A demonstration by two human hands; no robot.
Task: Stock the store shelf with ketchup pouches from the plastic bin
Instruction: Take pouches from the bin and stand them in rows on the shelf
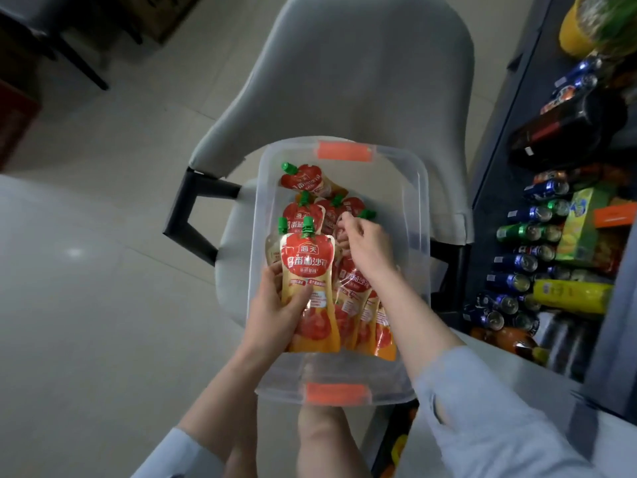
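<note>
Stocking stands at the pick-up stage. The plastic bin point(422, 188) sits on a grey chair point(344, 81) beside the shelf point(551, 236) and holds several ketchup pouches point(312, 179). The left hand point(275, 305) has fingers pressed around a small stack of pouches point(306, 270) above the bin. The right hand point(365, 243) reaches in, fingers pinching at a green cap point(366, 213). No ketchup is visible on the shelf; most of the work appears to remain.

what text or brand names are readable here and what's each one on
"海天": brand badge on the front ketchup pouch held in the left hand.
"番茄沙司": large white letters below that badge, partly blurred.
Small print lower on that pouch: too blurred to read.
Pouches in the plastic bin: same design, lettering partly hidden.
Cans and boxes on the store shelf: labels too small and blurred to read.
</note>
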